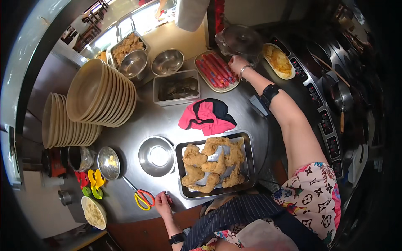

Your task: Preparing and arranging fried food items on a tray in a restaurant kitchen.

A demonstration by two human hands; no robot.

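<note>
My right hand (237, 65) reaches to the right rim of an oval dish, beside its red-wrapped sausages (216, 70) and close to a dark round lid (240, 39); whether its fingers grip anything is hidden. At the table's near edge is my left hand (163, 200), fingers curled, just right of scissors (145, 198) with red and yellow handles. Between the hands, a metal tray (249, 166) holds several pieces of fried chicken (194, 155) on a pale liner. An empty steel bowl (156, 156) stands left of the tray, and a pink and black cloth (209, 116) lies behind it.
Stacked large bowls (100, 94) stand at the left. Behind the cloth is a plastic container (176, 87). An oval dish of yellow food (278, 61) lies near the cooker controls (314, 95) at the right. Small steel bowls (108, 163) and colourful plastic clips (95, 179) are on the left.
</note>
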